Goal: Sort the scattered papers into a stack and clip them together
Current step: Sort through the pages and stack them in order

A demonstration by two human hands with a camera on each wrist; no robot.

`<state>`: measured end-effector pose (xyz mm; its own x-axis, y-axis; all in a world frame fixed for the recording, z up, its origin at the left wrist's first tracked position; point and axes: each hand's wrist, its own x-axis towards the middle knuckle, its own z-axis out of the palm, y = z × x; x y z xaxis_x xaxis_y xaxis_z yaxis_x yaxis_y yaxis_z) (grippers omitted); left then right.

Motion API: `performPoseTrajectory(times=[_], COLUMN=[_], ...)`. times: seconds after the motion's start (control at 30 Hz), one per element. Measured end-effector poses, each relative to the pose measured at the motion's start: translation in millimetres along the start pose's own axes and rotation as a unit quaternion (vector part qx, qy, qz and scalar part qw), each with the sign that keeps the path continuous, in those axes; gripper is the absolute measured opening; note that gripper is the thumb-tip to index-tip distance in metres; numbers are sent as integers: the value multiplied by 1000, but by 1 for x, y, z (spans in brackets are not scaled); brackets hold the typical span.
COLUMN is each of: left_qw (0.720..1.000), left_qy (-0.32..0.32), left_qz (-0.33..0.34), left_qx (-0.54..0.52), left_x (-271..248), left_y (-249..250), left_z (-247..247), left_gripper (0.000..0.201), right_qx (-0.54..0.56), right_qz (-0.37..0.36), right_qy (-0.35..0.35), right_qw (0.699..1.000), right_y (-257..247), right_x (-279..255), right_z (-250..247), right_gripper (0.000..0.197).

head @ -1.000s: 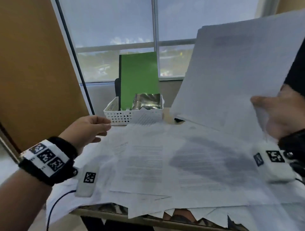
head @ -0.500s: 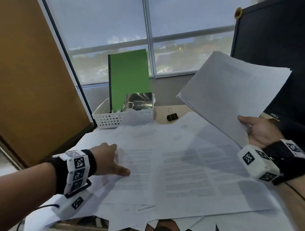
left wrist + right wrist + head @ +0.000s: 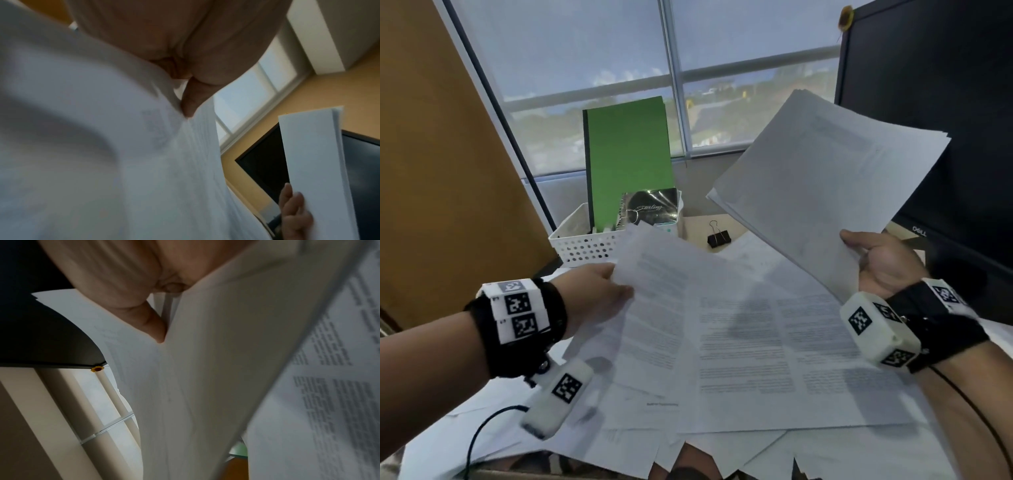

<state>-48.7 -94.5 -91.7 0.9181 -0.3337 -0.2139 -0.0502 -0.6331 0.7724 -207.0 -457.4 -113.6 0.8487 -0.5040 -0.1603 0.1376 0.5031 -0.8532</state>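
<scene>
My left hand (image 3: pixel 599 291) now pinches a printed sheet (image 3: pixel 654 291) off the desk; right hand (image 3: pixel 883 267) grips the gathered stack (image 3: pixel 825 171), gathering continues.

left hand (image 3: pixel 599 291) pinching sheet (image 3: pixel 654 294), right hand (image 3: pixel 883 267) holding stack (image 3: pixel 825 171)

Head view: looks forward and down from above the desk's near edge toward the window (image 3: pixel 599 68), taking in both hands. Left wrist view: very close, looks up along the left hand (image 3: pixel 185 48) at a lifted sheet (image 3: pixel 102 146). Right wrist view: equally close beneath the right hand (image 3: pixel 127 280). All three share the held stack (image 3: pixel 825 178) and the monitor (image 3: pixel 945 102).
</scene>
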Motion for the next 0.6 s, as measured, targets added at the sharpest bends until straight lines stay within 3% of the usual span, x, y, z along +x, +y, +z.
performPoseTrajectory(times=[0.1, 0.2, 0.27, 0.33, 0.43, 0.6], left_qw=[995, 987, 993, 995, 990, 990], left_qy=[-38, -65, -72, -61, -46, -33], left_qz=[-40, -66, -66, -54, -39, 6], left_qx=[-86, -128, -62, 48, 126, 140], left_x=[3, 7, 7, 4, -7, -17], left_y=[6, 9, 15, 25, 45, 70], left_z=[21, 50, 68, 80, 102, 137], left_gripper=[31, 81, 118, 135, 139, 120], right_qx=[14, 20, 2, -23, -51, -84], right_qz=[-8, -14, -13, -6, -1, 29], right_qy=[-8, -8, 11, 41, 74, 85], right_qw=[1000, 1000, 1000, 999, 996, 992], right_y=[-1, 0, 5, 12, 23, 30], right_x=[-1, 2, 8, 15, 34, 42], right_z=[2, 0, -4, -6, -13, -15], right_gripper=[28, 28, 28, 34, 38, 35])
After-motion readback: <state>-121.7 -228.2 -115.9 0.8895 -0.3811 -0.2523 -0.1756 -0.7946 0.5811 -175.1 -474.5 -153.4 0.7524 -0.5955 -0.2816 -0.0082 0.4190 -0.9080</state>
